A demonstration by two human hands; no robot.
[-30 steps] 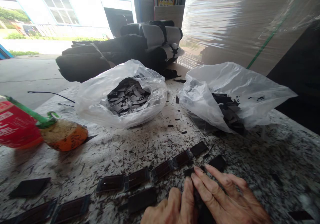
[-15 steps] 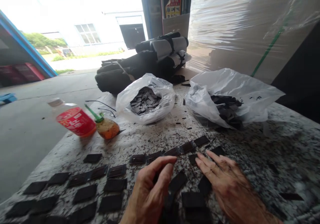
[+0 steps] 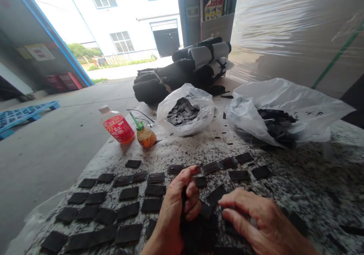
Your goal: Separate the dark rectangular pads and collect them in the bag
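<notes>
Curled fingers close my left hand (image 3: 182, 205) round a dark strip or piece, partly hidden by the palm. To the right, my right hand (image 3: 253, 217) has its thumb and fingers apart over a dark piece (image 3: 216, 195) on the speckled table (image 3: 170, 148); nothing shows between them. Rows of flat black rectangular pieces (image 3: 129, 210) lie to the left. Beyond the hands runs a line of pieces with clear edges (image 3: 211, 167). More black pieces are heaped between and below both hands, partly covered by them.
An open plastic bag (image 3: 209, 122) holds dark scraps; a second bag (image 3: 241, 114) stands to its right. A red-labelled bottle (image 3: 118, 128) and a small orange bottle (image 3: 146, 136) stand at the left. Black rolls (image 3: 150, 90) lie behind, near a wrapped stack (image 3: 264, 38).
The view has swung left, showing more rows of pieces. My left hand's fingers have curled in. My right hand has drawn back from the far black pieces toward the near heap.
</notes>
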